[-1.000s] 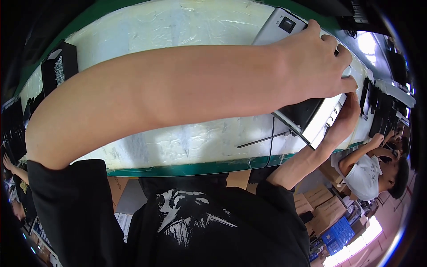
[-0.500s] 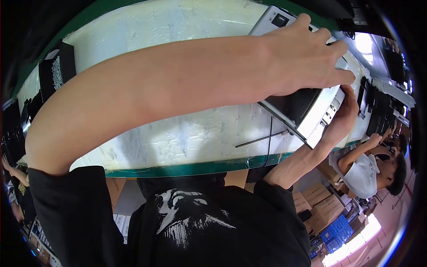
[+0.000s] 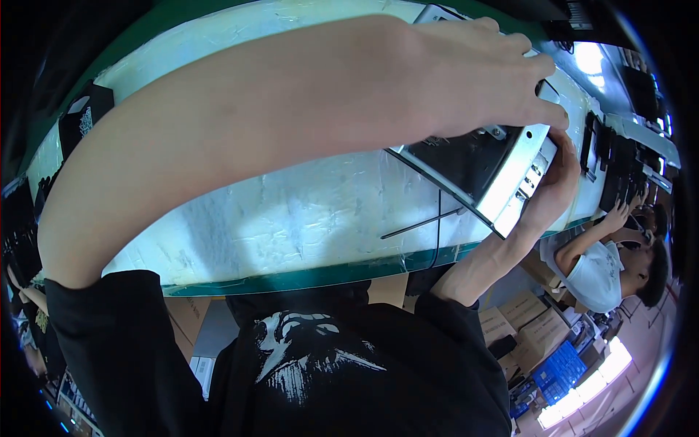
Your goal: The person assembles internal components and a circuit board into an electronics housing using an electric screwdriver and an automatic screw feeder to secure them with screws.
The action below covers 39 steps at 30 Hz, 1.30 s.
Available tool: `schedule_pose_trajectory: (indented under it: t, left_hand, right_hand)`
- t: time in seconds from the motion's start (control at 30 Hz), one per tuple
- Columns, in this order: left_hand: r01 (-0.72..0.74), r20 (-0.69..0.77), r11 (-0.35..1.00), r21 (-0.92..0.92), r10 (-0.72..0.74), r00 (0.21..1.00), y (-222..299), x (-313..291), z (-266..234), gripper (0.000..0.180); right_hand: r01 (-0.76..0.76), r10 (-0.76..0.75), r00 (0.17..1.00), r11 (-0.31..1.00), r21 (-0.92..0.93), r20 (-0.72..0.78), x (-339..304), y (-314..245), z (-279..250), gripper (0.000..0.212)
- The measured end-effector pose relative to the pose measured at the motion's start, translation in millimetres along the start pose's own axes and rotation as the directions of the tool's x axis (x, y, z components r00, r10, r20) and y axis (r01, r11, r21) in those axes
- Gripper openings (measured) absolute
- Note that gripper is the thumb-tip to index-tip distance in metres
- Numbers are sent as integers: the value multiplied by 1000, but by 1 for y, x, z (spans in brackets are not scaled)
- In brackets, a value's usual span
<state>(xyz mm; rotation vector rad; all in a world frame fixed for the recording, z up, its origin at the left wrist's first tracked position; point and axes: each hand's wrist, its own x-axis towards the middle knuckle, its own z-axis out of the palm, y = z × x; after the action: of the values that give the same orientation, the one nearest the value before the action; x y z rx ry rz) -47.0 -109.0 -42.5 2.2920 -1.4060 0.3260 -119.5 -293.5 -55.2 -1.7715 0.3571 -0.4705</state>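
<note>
While the silver-and-black case [image 3: 473,166] sits on the film-covered tabletop [image 3: 291,211], the head view shows the left hand [image 3: 502,80] across its top; grip cannot be told. Right hand [image 3: 562,171] curls against its right side, fingertips hidden, hold unclear. Thin dark rod [image 3: 419,225] lies near its lower left edge.

We see a smooth, shiny metal casing [image 3: 517,176], glossy, wrinkled film-covered tabletop [image 3: 306,207], matt cloth T-shirt [image 3: 422,371] and dull cardboard cartons [image 3: 541,339].
</note>
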Motion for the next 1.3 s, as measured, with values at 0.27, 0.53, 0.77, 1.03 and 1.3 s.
schedule_pose_trajectory:
  t: [0.27,0.53,0.77,1.03,1.3]
  left_hand:
    - [-97,134,946,-310,144,980,-15,-7,-54,60]
    - [-101,62,988,-115,108,992,3,-5,-43,58]
    - [-103,-5,993,55,103,995,13,1,-31,56]
    - [-219,83,973,69,213,973,8,19,-27,55]
    - [-288,261,933,-216,339,904,-11,36,-44,51]
  right_hand:
    - [-39,39,999,999,3,-8,-1,-1,-4,38]
    - [-50,51,999,995,89,-15,-1,6,-6,39]
    - [-39,58,994,978,203,-90,-3,18,-8,41]
    - [48,-16,996,929,367,-91,-4,35,-15,42]
    - [-77,144,954,965,249,-264,-34,53,18,34]
